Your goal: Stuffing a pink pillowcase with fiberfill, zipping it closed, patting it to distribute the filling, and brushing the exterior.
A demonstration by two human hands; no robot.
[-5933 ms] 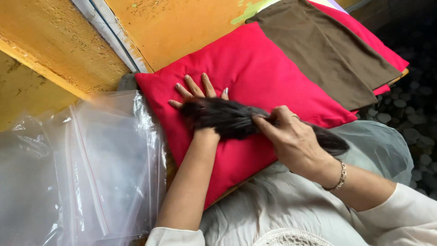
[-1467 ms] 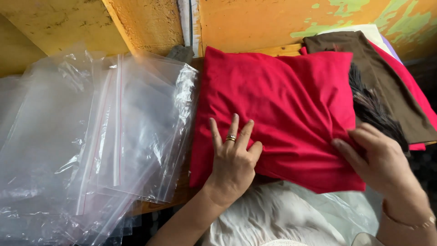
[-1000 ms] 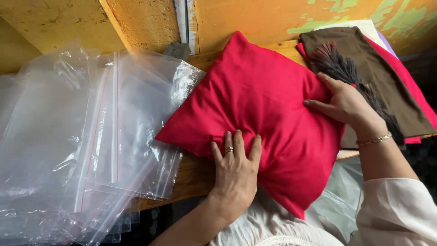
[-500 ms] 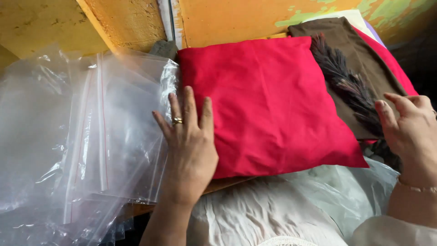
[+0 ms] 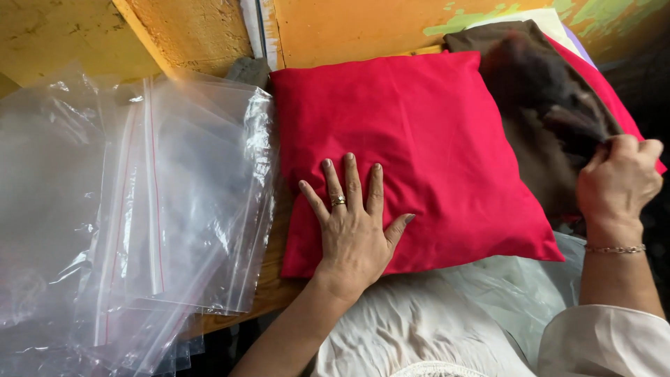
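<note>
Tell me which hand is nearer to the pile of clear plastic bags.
Left. The left hand rests flat on the red cushion, just beside the plastic bags; the right hand grips dark hair across the cushion.

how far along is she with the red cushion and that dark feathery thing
Done: the red cushion lies flat on the wooden bench. In hand: the left hand presses flat on it; the right hand grips the dark feathery bundle, blurred, over the brown cloth. Left: the clear zip bags beside it hold nothing visible.
</note>
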